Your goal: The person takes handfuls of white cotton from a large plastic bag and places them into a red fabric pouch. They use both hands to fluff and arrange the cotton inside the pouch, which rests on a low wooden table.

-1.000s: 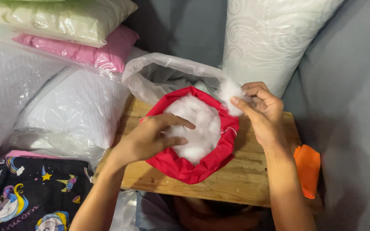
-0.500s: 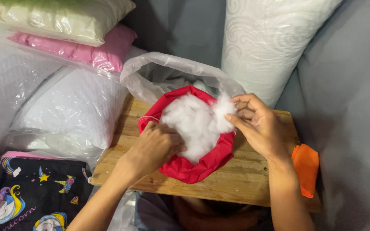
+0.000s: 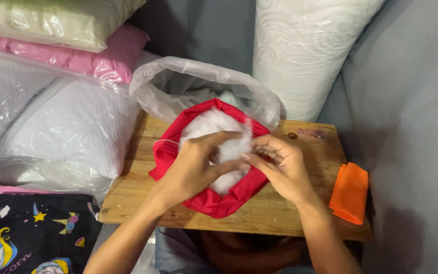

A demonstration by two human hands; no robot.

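Nearest, both hands work on the red fabric cover [image 3: 214, 200] at the middle of the wooden counter [image 3: 280, 215]. The left hand [image 3: 198, 165] lies spread over the white stuffing [image 3: 219, 129], its grip wide and pressing; the right hand [image 3: 282, 170] pinches a wisp of fibre. Stuffing seems underway; tucking loose fibre inside calls for care. Farther off gapes a clear plastic bag [image 3: 178, 81].

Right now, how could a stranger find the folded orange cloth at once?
Start at the wooden board in the middle, where both hands press white stuffing into a red cover. Look just past its right edge. The orange cloth lies there against grey fabric, small, flat and folded.
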